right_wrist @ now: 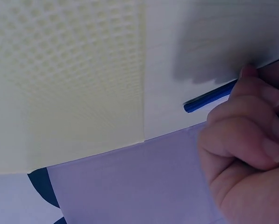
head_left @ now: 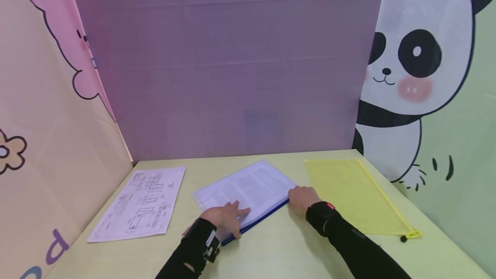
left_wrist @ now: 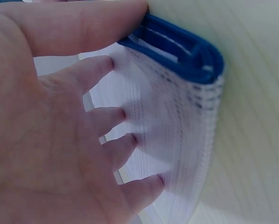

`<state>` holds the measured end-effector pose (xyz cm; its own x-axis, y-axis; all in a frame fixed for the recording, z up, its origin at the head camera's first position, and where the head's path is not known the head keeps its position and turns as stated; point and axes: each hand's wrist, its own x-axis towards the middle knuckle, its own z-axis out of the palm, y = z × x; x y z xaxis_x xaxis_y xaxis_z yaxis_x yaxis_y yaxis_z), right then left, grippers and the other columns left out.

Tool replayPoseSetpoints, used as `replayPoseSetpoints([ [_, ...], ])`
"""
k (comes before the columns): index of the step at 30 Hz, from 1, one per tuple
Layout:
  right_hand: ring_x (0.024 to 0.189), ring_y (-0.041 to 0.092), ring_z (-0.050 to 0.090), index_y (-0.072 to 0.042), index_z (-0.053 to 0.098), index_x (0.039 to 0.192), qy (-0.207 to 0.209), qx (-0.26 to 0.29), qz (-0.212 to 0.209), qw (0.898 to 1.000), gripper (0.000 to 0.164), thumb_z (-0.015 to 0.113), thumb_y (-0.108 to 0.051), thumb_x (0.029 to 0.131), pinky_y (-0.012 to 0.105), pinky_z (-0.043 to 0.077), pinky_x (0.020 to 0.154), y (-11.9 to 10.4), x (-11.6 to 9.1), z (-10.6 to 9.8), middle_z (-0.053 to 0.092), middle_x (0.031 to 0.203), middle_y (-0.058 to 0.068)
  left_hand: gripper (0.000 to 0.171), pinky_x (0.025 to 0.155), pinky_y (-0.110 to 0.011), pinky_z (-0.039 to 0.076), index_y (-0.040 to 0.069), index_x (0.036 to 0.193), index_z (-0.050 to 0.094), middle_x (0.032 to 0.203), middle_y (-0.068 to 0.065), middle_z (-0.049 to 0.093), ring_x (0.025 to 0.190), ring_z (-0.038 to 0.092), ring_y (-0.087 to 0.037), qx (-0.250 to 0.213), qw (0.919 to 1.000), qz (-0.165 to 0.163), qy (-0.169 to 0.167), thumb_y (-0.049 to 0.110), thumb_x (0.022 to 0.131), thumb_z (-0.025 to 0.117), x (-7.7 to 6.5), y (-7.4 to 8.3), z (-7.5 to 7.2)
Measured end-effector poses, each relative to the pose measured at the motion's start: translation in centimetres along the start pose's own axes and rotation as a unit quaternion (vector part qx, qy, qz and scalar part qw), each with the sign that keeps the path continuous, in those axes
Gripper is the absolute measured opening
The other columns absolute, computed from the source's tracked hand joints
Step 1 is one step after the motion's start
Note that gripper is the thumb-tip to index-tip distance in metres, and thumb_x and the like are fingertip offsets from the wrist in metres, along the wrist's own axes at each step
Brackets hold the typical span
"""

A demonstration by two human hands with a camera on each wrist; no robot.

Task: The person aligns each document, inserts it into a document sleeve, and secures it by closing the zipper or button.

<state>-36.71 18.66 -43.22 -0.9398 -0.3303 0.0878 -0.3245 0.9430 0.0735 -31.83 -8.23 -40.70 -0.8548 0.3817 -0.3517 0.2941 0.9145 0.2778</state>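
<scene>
A see-through mesh zip pouch (head_left: pixel 263 180) with blue edging lies slanted on the table, printed sheets showing through it. On its near left part rests my left hand (head_left: pixel 222 218), fingers spread over the surface. In the left wrist view the thumb lies at the blue edging (left_wrist: pixel 207 63) and the fingertips touch the white mesh (left_wrist: pixel 176 126). At the pouch's right corner my right hand (head_left: pixel 302 199) pinches the blue edge with curled fingers. The end of that blue edge (right_wrist: pixel 209 99) sticks out past the fingers in the right wrist view; what lies inside the grip is hidden.
A sheet with technical drawings (head_left: pixel 147 206) lies to the left on the pale table (head_left: pixel 267 257). A yellow mesh zip pouch (head_left: pixel 348 197) lies flat on the right, a small black piece (head_left: pixel 404 239) at its near corner. A purple panel (head_left: pixel 232 76) stands behind the table.
</scene>
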Motion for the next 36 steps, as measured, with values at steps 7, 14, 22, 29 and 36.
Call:
replayPoseSetpoints([
  [7, 0.064, 0.031, 0.061, -0.003, 0.059, 0.073, 0.020, -0.009, -0.008, 1.000, 0.020, 0.062, -0.009, 0.091, 0.052, 0.055, 0.061, -0.3, -0.1, 0.4, 0.060, 0.070, 0.013, 0.079, 0.119, -0.058, 0.026, 0.029, 0.153, 0.048, 0.164, -0.013, 0.031, 0.151, 0.025, -0.035, 0.011, 0.9999, -0.009, 0.005, 0.026, 0.081, 0.081, 0.1, 0.2, 0.2],
  [14, 0.071, 0.030, 0.060, 0.000, 0.062, 0.080, -0.017, 0.020, -0.016, 1.000, 0.018, 0.061, -0.009, 0.095, 0.051, 0.055, 0.071, -1.9, -0.7, -0.8, 0.060, 0.074, 0.013, 0.079, 0.118, -0.057, 0.027, 0.027, 0.153, 0.048, 0.163, -0.014, 0.032, 0.151, 0.026, -0.037, 0.016, 0.9998, -0.007, 0.006, 0.026, 0.081, 0.081, 0.1, 0.2, 0.2],
  [22, 0.071, 0.029, 0.061, -0.001, 0.063, 0.081, -0.019, 0.022, -0.015, 0.999, 0.018, 0.062, -0.011, 0.095, 0.049, 0.055, 0.071, -2.9, -0.8, -1.0, 0.061, 0.074, 0.012, 0.079, 0.119, -0.058, 0.025, 0.027, 0.153, 0.048, 0.164, -0.014, 0.030, 0.152, 0.024, -0.036, 0.001, 1.0000, -0.006, 0.000, 0.024, 0.081, 0.080, -0.1, 0.1, 0.0],
  [29, 0.072, 0.029, 0.061, -0.001, 0.062, 0.081, -0.025, 0.034, -0.016, 0.999, 0.017, 0.061, -0.010, 0.096, 0.051, 0.055, 0.071, -2.8, -0.4, -1.2, 0.061, 0.076, 0.012, 0.080, 0.119, -0.059, 0.024, 0.028, 0.154, 0.047, 0.164, -0.014, 0.030, 0.152, 0.023, -0.036, -0.001, 0.9999, -0.011, -0.004, 0.025, 0.080, 0.079, -0.2, 0.2, 0.0],
  [36, 0.070, 0.028, 0.061, -0.001, 0.061, 0.077, -0.021, 0.020, -0.011, 1.000, 0.018, 0.061, -0.008, 0.094, 0.052, 0.055, 0.068, -2.9, 0.1, -0.9, 0.060, 0.073, 0.012, 0.079, 0.117, -0.059, 0.029, 0.030, 0.154, 0.046, 0.163, -0.012, 0.032, 0.150, 0.027, -0.035, 0.029, 0.9991, -0.030, -0.006, 0.030, 0.082, 0.077, 0.1, 0.8, 0.3],
])
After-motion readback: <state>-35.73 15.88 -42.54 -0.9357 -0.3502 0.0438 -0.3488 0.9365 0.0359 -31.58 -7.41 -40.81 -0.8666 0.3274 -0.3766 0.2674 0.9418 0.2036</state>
